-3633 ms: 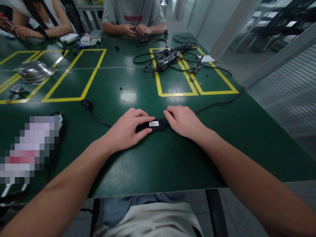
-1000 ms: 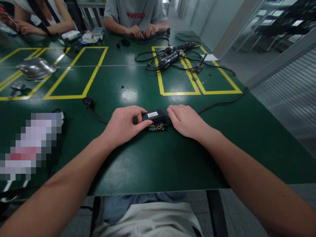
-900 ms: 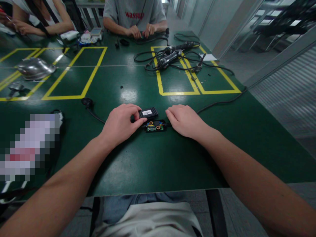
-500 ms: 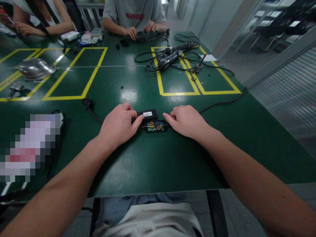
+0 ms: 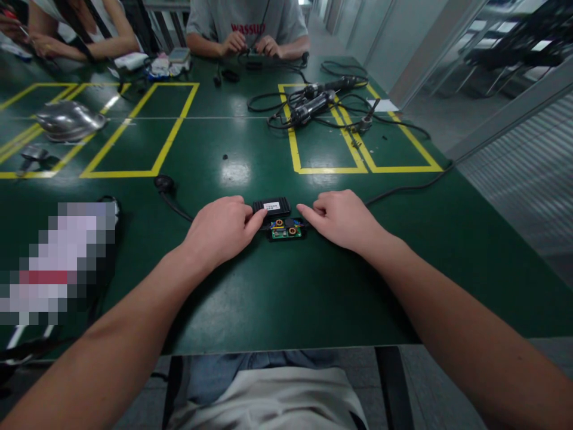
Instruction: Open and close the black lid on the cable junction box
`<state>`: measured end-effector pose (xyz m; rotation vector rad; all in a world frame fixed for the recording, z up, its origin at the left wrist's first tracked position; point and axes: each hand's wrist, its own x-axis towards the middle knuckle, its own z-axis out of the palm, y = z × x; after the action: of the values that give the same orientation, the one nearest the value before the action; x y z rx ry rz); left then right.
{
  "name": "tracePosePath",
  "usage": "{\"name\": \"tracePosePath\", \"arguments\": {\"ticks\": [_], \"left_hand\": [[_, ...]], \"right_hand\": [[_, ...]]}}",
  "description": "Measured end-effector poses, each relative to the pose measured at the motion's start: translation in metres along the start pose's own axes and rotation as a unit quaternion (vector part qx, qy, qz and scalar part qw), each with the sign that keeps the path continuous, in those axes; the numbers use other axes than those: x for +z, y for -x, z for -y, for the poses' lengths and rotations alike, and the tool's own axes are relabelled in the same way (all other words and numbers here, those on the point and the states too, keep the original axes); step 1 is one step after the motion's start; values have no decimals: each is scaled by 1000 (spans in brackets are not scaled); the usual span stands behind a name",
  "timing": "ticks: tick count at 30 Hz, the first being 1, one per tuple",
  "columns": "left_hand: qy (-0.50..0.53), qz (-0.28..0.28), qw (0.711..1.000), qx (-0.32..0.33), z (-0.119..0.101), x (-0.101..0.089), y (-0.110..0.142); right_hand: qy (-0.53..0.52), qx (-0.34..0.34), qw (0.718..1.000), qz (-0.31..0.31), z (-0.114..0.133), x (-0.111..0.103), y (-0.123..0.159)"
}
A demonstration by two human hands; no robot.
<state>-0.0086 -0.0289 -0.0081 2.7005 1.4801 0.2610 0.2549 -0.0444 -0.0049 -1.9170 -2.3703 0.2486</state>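
A small green circuit board [image 5: 287,232] with copper-wound coils lies face up in its black lower casing, straight in front of me. Just behind it rests a ribbed black cover [image 5: 281,204] bearing a white label. My left hand [image 5: 227,226] is closed at the left end of the casing, fingers curled round the black cable that leads to a plug [image 5: 165,184]. At the right end, my right hand [image 5: 339,216] is likewise closed on the other black cable [image 5: 403,187]; its fingertips are partly hidden.
Electric screwdrivers [image 5: 313,107] with tangled cords lie at the back right, within yellow tape. A shiny metal piece [image 5: 69,121] sits at the left, beyond a blurred-out pack [image 5: 67,257]. Across the green table [image 5: 286,298], a co-worker's hands [image 5: 250,45] handle a dark cord.
My left hand has shifted slightly down and its fingers have drawn off the cover. The whole view has moved a little; board and cover lie in the same arrangement.
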Motion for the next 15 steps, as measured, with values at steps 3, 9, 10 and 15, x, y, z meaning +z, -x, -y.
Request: {"name": "tracePosePath", "arguments": {"ticks": [3, 9, 10, 15], "left_hand": [[17, 4, 1000, -6, -1, 4, 2], [104, -89, 990, -24, 0, 11, 1], [125, -80, 989, -24, 2, 12, 0], [202, -66, 976, -38, 4, 9, 1]], "right_hand": [[7, -1, 1000, 1, 0, 1, -1], [9, 0, 1000, 3, 2, 1, -1], [7, 3, 1000, 5, 2, 1, 0], [-14, -1, 1000, 3, 1, 3, 0]]}}
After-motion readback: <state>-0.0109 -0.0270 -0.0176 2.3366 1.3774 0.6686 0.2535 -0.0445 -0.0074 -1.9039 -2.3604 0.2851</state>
